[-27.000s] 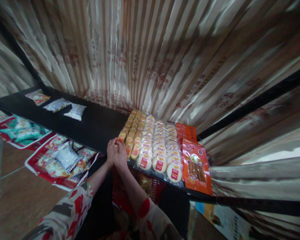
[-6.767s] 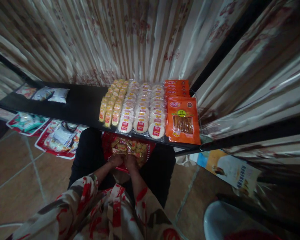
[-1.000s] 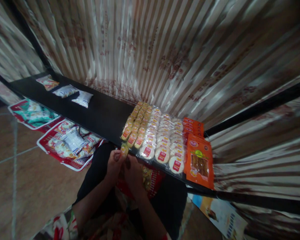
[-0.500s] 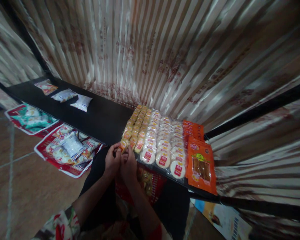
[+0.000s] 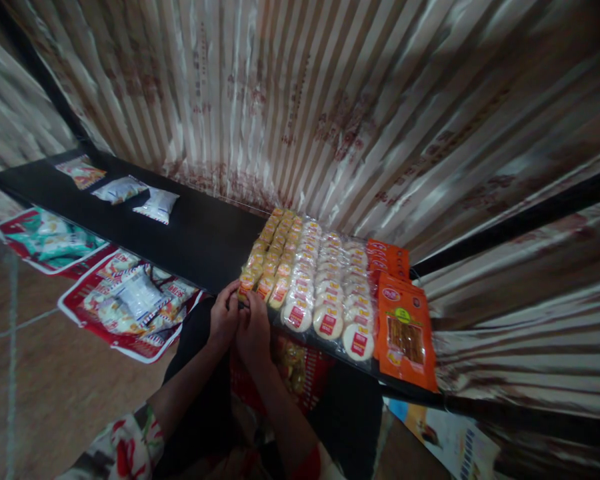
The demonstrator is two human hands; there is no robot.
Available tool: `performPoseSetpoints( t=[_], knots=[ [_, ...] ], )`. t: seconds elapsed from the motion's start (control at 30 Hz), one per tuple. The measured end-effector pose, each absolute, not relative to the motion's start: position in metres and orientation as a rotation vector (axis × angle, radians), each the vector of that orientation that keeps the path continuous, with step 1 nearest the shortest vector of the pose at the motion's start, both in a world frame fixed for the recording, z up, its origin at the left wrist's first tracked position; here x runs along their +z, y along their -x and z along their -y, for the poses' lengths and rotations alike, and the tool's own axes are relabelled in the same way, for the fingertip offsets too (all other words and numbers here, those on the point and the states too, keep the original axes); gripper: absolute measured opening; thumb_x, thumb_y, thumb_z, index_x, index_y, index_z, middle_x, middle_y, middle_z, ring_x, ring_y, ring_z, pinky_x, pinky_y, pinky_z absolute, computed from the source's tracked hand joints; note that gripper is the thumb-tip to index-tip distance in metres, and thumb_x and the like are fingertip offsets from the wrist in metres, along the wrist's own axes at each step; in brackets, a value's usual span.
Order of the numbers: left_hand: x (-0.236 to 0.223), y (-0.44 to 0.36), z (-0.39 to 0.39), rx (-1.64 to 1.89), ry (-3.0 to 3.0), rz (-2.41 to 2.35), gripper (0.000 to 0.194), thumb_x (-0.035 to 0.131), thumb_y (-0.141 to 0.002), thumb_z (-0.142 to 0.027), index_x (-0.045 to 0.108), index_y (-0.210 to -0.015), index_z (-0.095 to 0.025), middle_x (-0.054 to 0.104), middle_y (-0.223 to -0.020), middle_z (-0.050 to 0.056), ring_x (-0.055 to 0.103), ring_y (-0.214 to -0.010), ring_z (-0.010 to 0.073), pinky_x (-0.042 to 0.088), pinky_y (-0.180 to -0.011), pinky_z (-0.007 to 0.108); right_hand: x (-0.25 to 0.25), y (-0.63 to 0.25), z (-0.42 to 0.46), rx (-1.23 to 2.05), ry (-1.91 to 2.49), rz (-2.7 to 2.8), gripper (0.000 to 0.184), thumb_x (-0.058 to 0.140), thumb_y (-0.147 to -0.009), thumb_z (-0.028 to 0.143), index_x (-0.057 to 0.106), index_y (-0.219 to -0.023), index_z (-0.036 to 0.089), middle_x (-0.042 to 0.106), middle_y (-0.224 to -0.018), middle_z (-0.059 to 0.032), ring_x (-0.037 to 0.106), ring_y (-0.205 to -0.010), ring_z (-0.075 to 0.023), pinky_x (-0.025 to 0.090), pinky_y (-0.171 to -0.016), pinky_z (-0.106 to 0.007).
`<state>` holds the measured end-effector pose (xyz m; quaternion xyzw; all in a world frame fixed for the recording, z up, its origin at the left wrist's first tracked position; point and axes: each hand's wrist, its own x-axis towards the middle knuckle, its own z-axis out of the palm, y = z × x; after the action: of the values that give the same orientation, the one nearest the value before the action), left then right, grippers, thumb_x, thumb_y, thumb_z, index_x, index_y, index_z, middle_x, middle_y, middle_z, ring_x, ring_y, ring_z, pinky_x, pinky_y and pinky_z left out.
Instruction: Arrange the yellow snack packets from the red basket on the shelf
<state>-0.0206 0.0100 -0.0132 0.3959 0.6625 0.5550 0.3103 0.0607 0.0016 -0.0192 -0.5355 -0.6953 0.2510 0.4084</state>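
My left hand (image 5: 223, 319) and my right hand (image 5: 253, 329) are pressed close together at the front edge of a black shelf (image 5: 195, 237). Between their fingertips is a small yellow wrapped snack (image 5: 245, 285), at the near end of the leftmost yellow row. Several rows of yellow snacks (image 5: 273, 257) and round white cakes with red labels (image 5: 323, 283) lie side by side on the shelf. Orange snack packs (image 5: 404, 330) sit to their right. A red bag of yellow snacks (image 5: 293, 370) rests on my lap below my hands.
Three small packets (image 5: 120, 190) lie at the shelf's far left. Red-edged bags of snacks (image 5: 130, 303) and a green one (image 5: 50, 240) lie on the tiled floor to the left. A striped shiny curtain (image 5: 300, 107) hangs behind the shelf. A printed sheet (image 5: 445, 433) lies lower right.
Both hands rose from the lap bag with a yellow snack and moved forward to the shelf's front edge, to the near end of the yellow row.
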Motion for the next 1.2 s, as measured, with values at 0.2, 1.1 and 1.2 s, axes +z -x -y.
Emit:
performPoseSetpoints(
  t=[0.2,1.1,1.2],
  knots=[
    [-0.022,0.025,-0.015,1.449,-1.150,-1.727,0.036,0.036,-0.085,-0.022,0.062,-0.108,-0.015,0.062,-0.118,0.009,0.056,-0.112,0.0178,0.041,-0.103,0.037,-0.031,-0.060,-0.001,0.521,1.330,1.776,0.040,0.033,-0.086,0.018,0.053,-0.119,0.010,0.050,-0.129,-0.0185,0.044,-0.123,-0.0222,0.043,-0.099,-0.041],
    [-0.034,0.019,-0.015,1.429,-1.528,-1.838,0.032,0.043,-0.087,-0.024,0.057,-0.114,-0.016,0.060,-0.121,0.011,0.054,-0.115,0.0193,0.041,-0.103,0.040,-0.009,-0.076,0.003,0.399,1.280,1.860,0.036,0.031,-0.091,0.016,0.057,-0.116,0.013,0.051,-0.127,-0.0167,0.046,-0.121,-0.0198,0.043,-0.100,-0.039],
    [-0.033,0.015,-0.017,1.465,-1.483,-1.889,0.032,0.047,-0.085,-0.024,0.056,-0.115,-0.018,0.061,-0.119,0.010,0.054,-0.113,0.0191,0.041,-0.102,0.039,-0.004,-0.085,-0.006,0.224,1.299,1.925,0.034,0.035,-0.091,0.017,0.059,-0.114,0.013,0.052,-0.128,-0.0160,0.041,-0.126,-0.0223,0.038,-0.103,-0.045]
  ],
)
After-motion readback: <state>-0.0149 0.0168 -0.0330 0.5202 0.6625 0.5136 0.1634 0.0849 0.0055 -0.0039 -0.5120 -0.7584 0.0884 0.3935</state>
